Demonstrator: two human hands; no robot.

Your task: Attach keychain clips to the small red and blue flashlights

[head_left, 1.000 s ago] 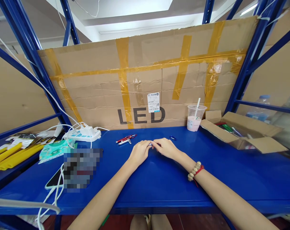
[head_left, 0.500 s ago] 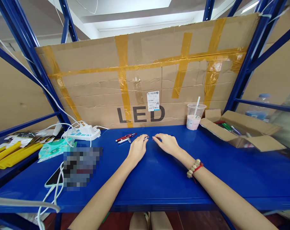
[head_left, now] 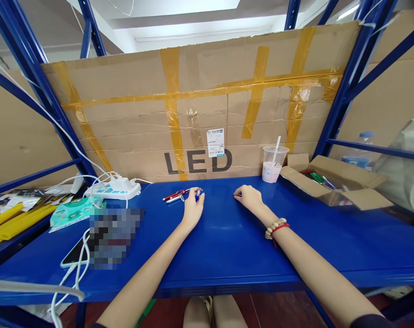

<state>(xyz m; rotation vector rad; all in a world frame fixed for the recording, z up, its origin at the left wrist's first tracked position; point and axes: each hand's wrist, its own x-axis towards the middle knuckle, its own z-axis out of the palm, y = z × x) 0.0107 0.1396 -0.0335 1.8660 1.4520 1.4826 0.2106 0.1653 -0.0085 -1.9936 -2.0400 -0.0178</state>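
Note:
My left hand (head_left: 193, 210) is closed near the middle of the blue tabletop, with a shiny blue-and-silver pen (head_left: 197, 195) between thumb and fingers. Most of that pen is hidden by the hand. Just left of these fingers lie a red pen (head_left: 172, 195) and a silver pen (head_left: 174, 199), side by side. Apart from it, on the right, rests my right hand (head_left: 250, 199), its fingers curled and pressed together. Whatever it may hold does not show. A bead bracelet and a red string circle the right wrist.
A plastic cup with a straw (head_left: 273, 166) and an open cardboard box (head_left: 329, 189) with pens stand at right. On the left are a power strip (head_left: 125, 191), a phone (head_left: 73, 253), white cables and a green packet (head_left: 73, 212). Cardboard (head_left: 141, 132) walls the back.
My hands have moved apart: the left slightly left toward the pens, the right away from it with its fingers curled in. The whole view has shifted a little.

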